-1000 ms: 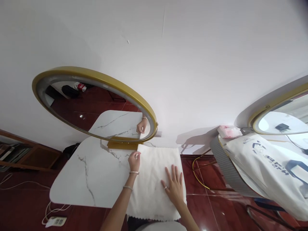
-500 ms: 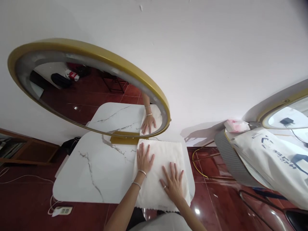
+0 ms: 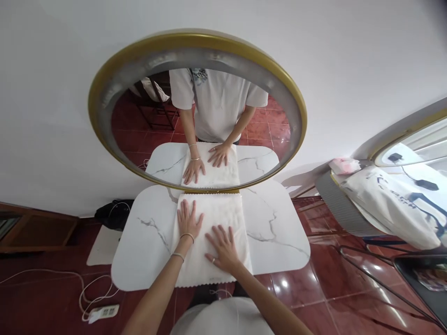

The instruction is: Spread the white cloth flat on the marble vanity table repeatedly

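Observation:
A white cloth [image 3: 213, 209] with scalloped edges lies over the middle of the white marbled table [image 3: 279, 232]. My left hand [image 3: 189, 221] rests flat on its upper left part, fingers spread, with bracelets at the wrist and forearm. Lower and to the right, my right hand [image 3: 223, 251] presses flat on the same cloth; its fingers are apart and one wears a ring. Neither hand grips anything. The cloth's front edge reaches the table's near edge.
An oval gold-framed mirror [image 3: 302, 121] on the wall reflects both hands and a white shirt. On the right, another table [image 3: 335, 200] bears a white printed bag [image 3: 391, 200] and a tissue pack [image 3: 344, 165]. A power strip [image 3: 104, 312] lies on the floor at left.
The view has turned, and the cloth now lies at the table's middle rather than near its right end. Both hands have moved left along the table with the cloth and are still flat on it.

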`<state>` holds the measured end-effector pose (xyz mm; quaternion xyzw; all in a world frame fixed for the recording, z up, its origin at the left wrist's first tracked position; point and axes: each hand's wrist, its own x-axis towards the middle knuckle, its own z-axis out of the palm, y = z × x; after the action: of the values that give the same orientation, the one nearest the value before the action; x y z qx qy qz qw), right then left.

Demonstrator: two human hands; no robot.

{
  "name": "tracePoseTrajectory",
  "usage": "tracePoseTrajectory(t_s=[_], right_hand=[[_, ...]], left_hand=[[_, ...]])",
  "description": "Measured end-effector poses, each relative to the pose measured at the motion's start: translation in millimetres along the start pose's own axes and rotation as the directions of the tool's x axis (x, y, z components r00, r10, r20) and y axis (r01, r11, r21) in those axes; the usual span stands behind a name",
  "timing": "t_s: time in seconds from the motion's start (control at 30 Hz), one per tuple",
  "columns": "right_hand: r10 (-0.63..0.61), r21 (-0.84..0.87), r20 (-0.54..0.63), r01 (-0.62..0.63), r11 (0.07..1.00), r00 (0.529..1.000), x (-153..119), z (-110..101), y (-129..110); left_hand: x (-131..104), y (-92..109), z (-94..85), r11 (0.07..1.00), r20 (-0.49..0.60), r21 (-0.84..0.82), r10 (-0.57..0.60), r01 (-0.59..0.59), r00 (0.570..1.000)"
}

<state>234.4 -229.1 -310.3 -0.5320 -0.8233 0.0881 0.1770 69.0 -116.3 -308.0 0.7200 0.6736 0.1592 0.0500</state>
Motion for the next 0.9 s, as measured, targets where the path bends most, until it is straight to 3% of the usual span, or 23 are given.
tracePoseTrajectory(t_s=[0.1, 0.23, 0.33, 0.4, 0.5, 0.6, 0.9], right_hand=[[0.184, -0.013, -0.109, -0.186, 0.982, 0.977, 19, -1, 17], [0.369, -0.066, -0.234, -0.393, 0.917, 0.900, 44, -9, 70], [0.453, -0.176, -0.240, -0.497, 0.849, 0.859, 45, -11, 99], [0.487, -0.233, -0.213, -0.528, 0.816, 0.847, 41, -8, 103], [0.502, -0.257, -0.211, -0.543, 0.799, 0.839, 43, -1, 90], [0.430, -0.258, -0.203, -0.472, 0.843, 0.880, 58, 10, 58], [0.280, -0.141, -0.140, -0.299, 0.944, 0.950, 137, 68, -63]], left_hand=[[-2, 17, 7.7, 0.999, 0.016, -0.023, 0.034, -0.034, 0.999], [-6, 61, 21.3, 0.994, 0.040, -0.065, 0.087, -0.085, 0.995], [-22, 80, 25.9, 0.990, 0.039, -0.088, 0.111, -0.107, 0.993], [-42, 78, 25.2, 0.981, 0.029, -0.093, 0.175, -0.172, 0.984], [-74, 52, 18.0, 0.961, 0.003, -0.067, 0.267, -0.267, 0.964], [-91, 9, 3.8, 0.957, -0.011, -0.007, 0.291, -0.291, 0.957], [-86, -133, -52.6, 0.977, 0.031, 0.080, 0.197, -0.199, 0.980]])
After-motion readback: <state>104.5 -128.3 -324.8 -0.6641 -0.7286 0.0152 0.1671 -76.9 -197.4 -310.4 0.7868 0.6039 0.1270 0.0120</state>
